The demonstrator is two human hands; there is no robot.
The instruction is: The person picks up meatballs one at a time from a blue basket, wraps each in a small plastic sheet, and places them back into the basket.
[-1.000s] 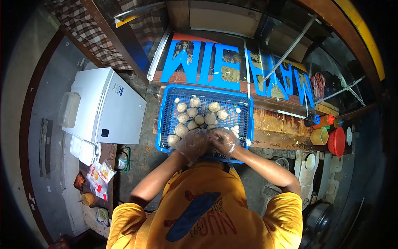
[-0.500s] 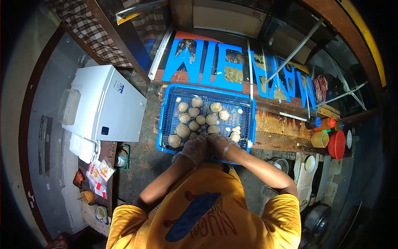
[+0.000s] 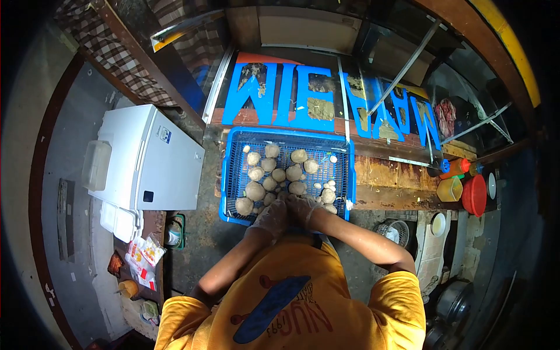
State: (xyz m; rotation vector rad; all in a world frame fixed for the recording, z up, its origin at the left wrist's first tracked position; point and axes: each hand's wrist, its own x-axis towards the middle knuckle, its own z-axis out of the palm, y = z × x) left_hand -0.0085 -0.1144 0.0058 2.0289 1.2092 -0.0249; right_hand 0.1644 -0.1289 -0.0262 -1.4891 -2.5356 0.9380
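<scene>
A blue plastic basket (image 3: 351,175) in front of my body holds several greyish meatballs (image 3: 255,190) of large and small sizes. Over its near edge, my left hand (image 3: 273,218) and my right hand (image 3: 302,211) are side by side, almost touching. Thin clear plastic gloves cover both. Their fingers curl inward and point down among the nearest meatballs; whatever is between them is hidden by the hands. A large meatball (image 3: 297,188) lies just beyond the fingertips. Smaller pale balls (image 3: 318,185) are scattered to the right.
A white chest freezer (image 3: 175,169) stands on the left, with white foam boxes (image 3: 123,221) and plastic packets (image 3: 143,256) below it. Behind the basket is a glass case with blue lettering (image 3: 280,93). A wooden bench (image 3: 396,181) on the right leads to a red bowl (image 3: 473,196).
The view has shifted slightly, so the basket appears lower and a little to the left. My hands stay close together at its near side, drawn slightly nearer to my body in the picture.
</scene>
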